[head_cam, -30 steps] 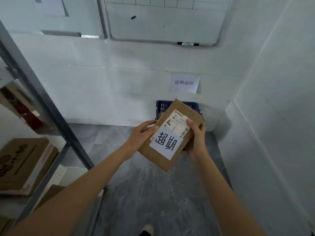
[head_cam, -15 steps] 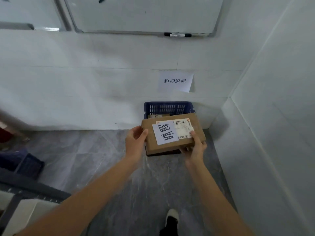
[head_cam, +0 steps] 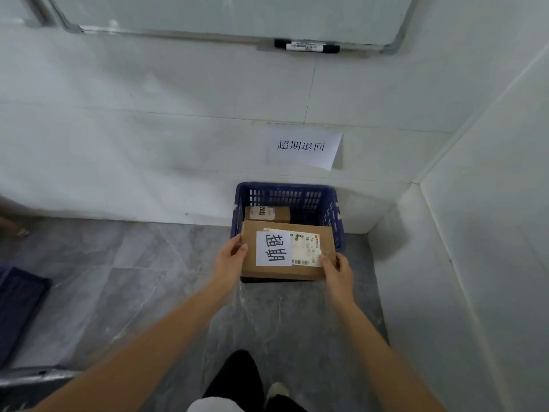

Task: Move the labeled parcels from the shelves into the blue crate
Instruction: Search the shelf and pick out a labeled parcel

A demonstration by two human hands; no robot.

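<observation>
Holding a labeled parcel (head_cam: 286, 252) by its two short ends, left hand (head_cam: 228, 261) and right hand (head_cam: 337, 273) have their fingers curled round it just over the near rim of the blue crate (head_cam: 286, 193). Beyond the fingers another parcel (head_cam: 266, 214) already lies inside. Next, probably: lower and let go.

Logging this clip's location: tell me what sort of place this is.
Probably a parcel pickup or sorting room. A blue crate sits under a printed wall sign, holds a small labeled parcel, and a second parcel is being carried to it.
</observation>
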